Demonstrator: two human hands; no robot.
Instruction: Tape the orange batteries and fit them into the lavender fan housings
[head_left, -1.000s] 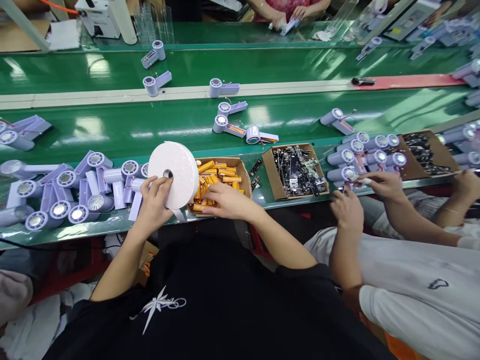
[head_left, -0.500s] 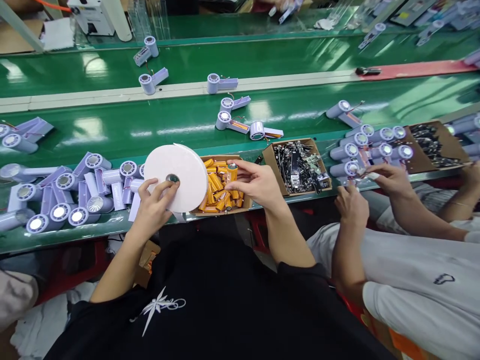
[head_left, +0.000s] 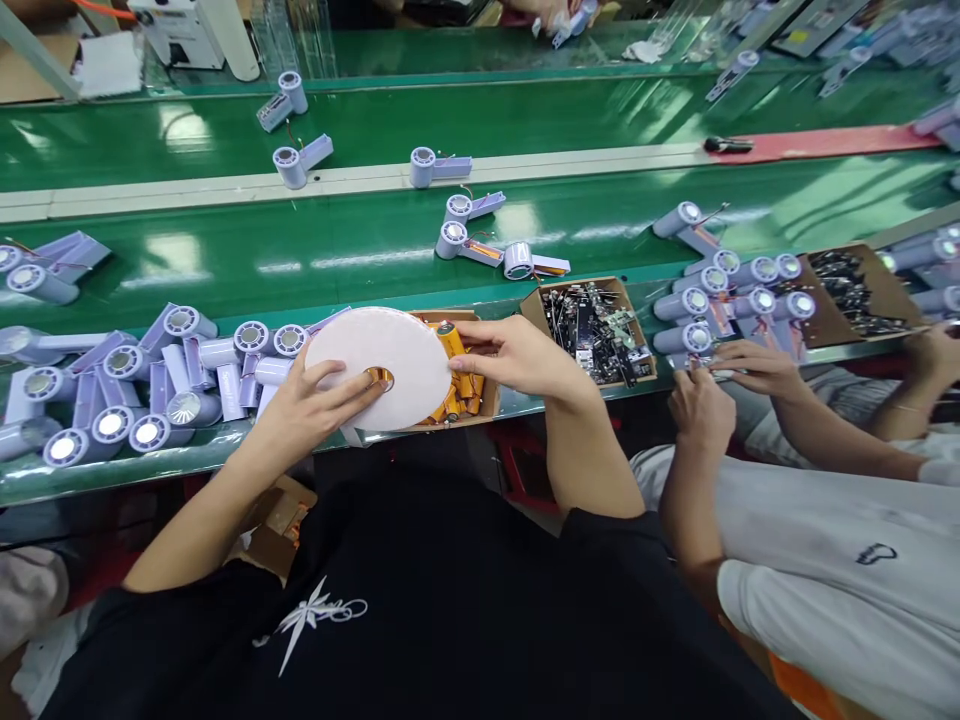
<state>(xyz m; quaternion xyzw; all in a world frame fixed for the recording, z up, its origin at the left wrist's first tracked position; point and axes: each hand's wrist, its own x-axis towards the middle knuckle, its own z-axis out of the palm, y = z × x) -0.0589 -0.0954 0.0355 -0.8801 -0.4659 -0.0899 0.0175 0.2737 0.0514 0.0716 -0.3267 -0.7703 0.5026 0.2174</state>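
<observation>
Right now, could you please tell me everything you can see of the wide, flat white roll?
The wide, flat white roll is a disc, papery-looking, with a round central hole showing orange-brown inside. Its broad face is turned up towards the camera, and a short pale strip hangs from its lower edge. The left hand grips it, fingers across the face to the hole. It overlaps the brown cardboard box of orange cylinders; contact there is unclear.

The left hand is gripping a white roll, its fingers reaching to the central hole. Near the roll's two o'clock edge, the right hand is pinching an orange cylinder. Purple housings are crowding nine o'clock; a box of small parts is lying toward three o'clock.
</observation>
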